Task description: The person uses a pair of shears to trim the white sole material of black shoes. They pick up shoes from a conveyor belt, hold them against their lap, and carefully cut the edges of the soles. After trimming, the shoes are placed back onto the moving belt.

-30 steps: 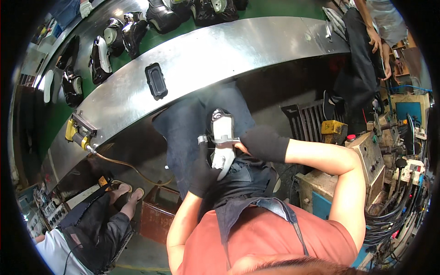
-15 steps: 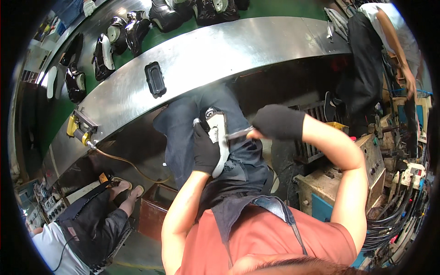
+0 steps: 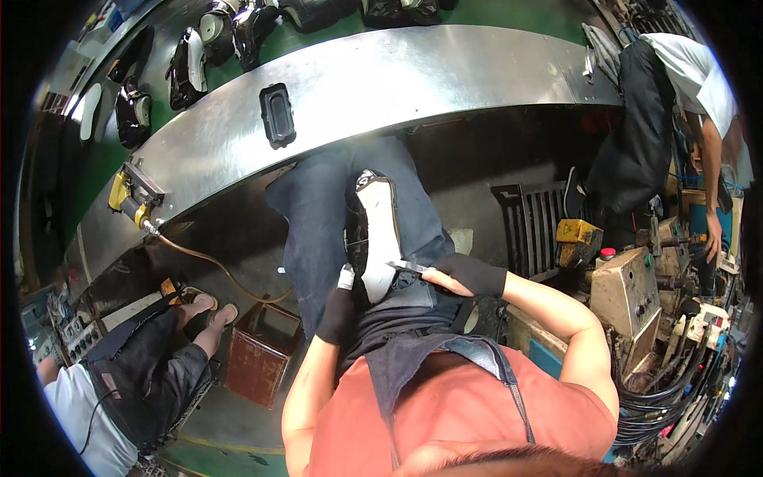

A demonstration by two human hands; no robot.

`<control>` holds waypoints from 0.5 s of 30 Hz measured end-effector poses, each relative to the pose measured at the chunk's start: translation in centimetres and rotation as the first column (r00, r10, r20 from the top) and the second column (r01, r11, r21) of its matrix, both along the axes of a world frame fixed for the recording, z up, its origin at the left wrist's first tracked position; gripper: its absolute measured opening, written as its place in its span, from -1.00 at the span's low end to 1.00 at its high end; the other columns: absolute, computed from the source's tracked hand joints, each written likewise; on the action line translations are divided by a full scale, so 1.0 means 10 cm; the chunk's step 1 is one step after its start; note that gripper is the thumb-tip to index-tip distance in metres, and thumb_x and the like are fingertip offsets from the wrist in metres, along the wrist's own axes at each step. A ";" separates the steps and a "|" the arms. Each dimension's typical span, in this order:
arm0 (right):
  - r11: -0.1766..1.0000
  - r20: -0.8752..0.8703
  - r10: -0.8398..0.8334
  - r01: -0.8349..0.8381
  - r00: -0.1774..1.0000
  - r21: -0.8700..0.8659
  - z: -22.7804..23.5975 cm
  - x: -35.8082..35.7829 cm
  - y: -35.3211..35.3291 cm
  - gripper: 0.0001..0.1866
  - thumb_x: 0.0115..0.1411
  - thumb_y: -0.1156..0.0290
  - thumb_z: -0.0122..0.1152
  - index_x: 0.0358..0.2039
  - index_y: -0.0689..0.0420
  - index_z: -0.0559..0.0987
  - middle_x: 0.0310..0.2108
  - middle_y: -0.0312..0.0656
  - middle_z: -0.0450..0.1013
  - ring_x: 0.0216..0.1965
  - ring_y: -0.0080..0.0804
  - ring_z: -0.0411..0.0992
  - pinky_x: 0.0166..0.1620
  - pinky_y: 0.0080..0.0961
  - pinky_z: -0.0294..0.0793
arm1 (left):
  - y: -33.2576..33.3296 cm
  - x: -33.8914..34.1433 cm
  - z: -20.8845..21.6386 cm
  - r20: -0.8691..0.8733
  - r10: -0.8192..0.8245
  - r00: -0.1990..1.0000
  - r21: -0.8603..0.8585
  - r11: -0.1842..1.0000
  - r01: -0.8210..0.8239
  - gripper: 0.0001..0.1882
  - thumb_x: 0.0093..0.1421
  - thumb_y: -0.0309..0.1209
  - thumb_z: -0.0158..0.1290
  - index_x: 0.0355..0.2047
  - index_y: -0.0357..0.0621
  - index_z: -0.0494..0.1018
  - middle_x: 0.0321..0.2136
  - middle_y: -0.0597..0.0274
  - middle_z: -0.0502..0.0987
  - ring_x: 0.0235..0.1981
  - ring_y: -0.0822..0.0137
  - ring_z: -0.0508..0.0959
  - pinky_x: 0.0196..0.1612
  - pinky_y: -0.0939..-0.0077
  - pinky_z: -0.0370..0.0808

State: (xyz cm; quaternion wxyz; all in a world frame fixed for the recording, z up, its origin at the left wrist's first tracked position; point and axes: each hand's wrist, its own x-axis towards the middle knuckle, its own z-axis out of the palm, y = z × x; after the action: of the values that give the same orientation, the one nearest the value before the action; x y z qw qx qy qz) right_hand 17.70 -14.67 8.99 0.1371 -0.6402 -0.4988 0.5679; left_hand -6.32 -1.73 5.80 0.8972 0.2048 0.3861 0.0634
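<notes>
A shoe rests on my lap across my dark trousers, its long white underside facing up and its black upper showing along the left edge. My left hand, in a black fingerless glove with white wrapping on one finger, grips the shoe by its near left side. My right hand, gloved likewise, is closed round a flat metal blade-like tool. The tip of that tool meets the right edge of the white underside, close to the near end. The tool's handle is hidden in my fingers.
Ahead curves a metal bench with a black tray and a yellow air stapler on a hose. Black shoes stand on the green belt. A brown box and a seated person are at left; machinery and another person at right.
The shoe has turned more upright, its white underside now fully facing up. My left hand has slid toward its near end. My right hand has come down and closer, bringing the blade-like tool with it.
</notes>
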 end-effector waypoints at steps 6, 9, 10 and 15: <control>0.932 0.361 0.179 -0.276 0.915 0.237 0.28 -0.01 0.18 -0.53 0.31 0.05 -0.01 -0.43 0.24 0.56 -0.48 0.07 0.48 -0.39 0.04 0.47 -0.29 -0.14 0.43 | 0.06 0.09 0.10 -0.086 -0.193 0.977 0.114 0.973 0.202 -0.29 0.40 0.05 -0.31 0.21 -0.42 0.19 0.13 -0.03 0.38 0.12 0.18 0.42 0.24 0.35 0.27; 0.929 0.361 0.319 -0.364 0.876 0.064 0.39 0.00 0.36 -0.51 0.30 0.03 -0.01 -0.45 0.24 0.56 -0.49 0.09 0.49 -0.39 0.10 0.47 -0.28 -0.12 0.44 | -0.07 0.12 0.09 -0.382 -0.086 0.920 0.587 0.746 0.314 -0.32 0.33 0.02 -0.16 0.15 -0.41 0.22 0.03 -0.12 0.43 0.04 0.07 0.47 0.12 0.29 0.36; 0.933 0.336 0.331 -0.360 0.882 0.026 0.44 0.03 0.41 -0.51 0.30 0.03 -0.02 -0.45 0.24 0.57 -0.49 0.09 0.48 -0.39 0.11 0.47 -0.28 -0.12 0.44 | -0.11 0.13 0.08 -0.457 -0.014 0.889 0.698 0.614 0.369 -0.33 0.30 0.01 -0.11 0.14 -0.41 0.24 0.00 -0.15 0.45 0.02 0.03 0.49 0.08 0.27 0.39; 0.956 0.221 0.292 -0.292 0.931 -0.033 0.33 0.15 0.36 -0.47 0.32 0.01 -0.06 -0.44 0.25 0.59 -0.49 0.11 0.49 -0.44 0.08 0.48 -0.30 -0.16 0.43 | 0.01 0.16 0.09 -0.612 0.167 0.773 0.780 -0.032 0.625 -0.56 0.17 -0.28 0.11 -0.07 -0.34 0.29 -0.27 -0.28 0.52 -0.24 -0.18 0.56 -0.26 0.12 0.50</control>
State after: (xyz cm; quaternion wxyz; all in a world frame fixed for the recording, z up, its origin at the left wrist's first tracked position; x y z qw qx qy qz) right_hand 19.19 -11.07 12.30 -0.0057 -0.6187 -0.6006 0.5064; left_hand -4.77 -1.63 6.67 0.3288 0.8415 0.4194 0.0887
